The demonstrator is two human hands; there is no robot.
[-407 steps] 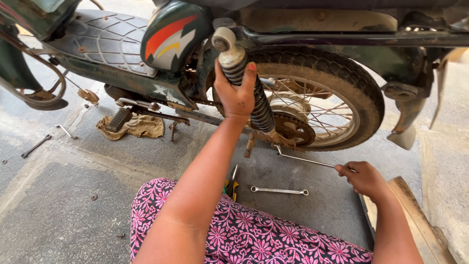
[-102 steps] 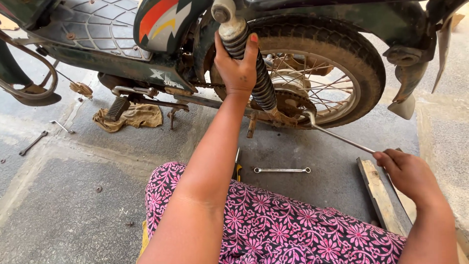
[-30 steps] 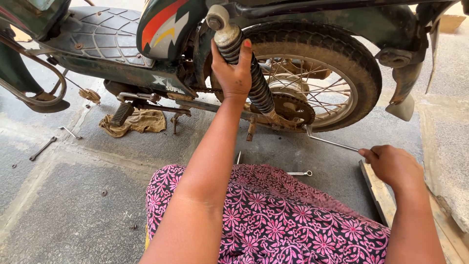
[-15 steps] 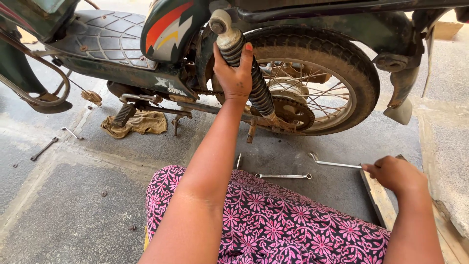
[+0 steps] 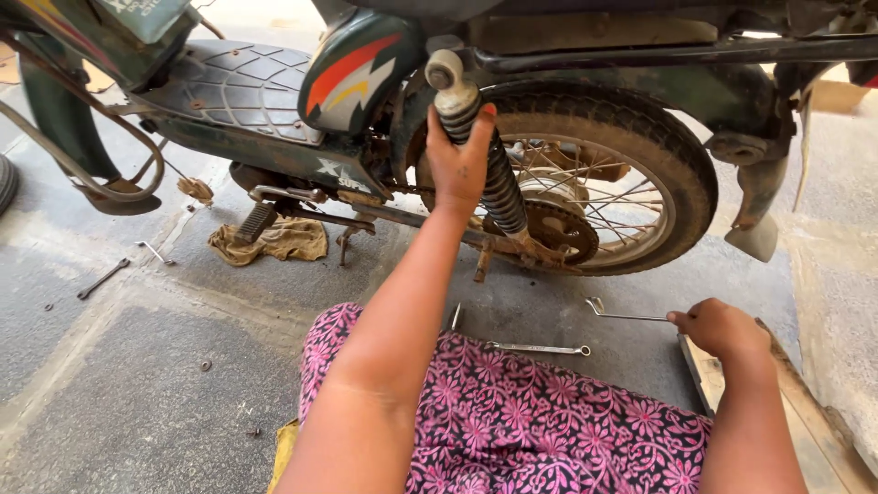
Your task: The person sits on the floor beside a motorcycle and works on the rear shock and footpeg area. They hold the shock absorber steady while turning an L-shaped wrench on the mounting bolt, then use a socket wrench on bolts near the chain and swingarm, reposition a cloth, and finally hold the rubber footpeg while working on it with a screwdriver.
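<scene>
Two hands at a moped's rear wheel

Left hand (image 5: 460, 165): arm stretched forward and up, fingers wrapped around the coil shock absorber (image 5: 476, 137) beside the spoked rear wheel (image 5: 640, 183).
Right hand (image 5: 722, 327): low by the floor, closed on the end of a long thin wrench (image 5: 626, 314) lying on the concrete.
Second spanner (image 5: 538, 348): flat on the floor, near the patterned lap.

Roadside repair spot, moped (image 5: 384, 119) on concrete, spanners (image 5: 538, 348), oily rag (image 5: 274, 240)

Concrete floor (image 5: 137, 402): spanners (image 5: 538, 348), rag (image 5: 274, 240)
</scene>
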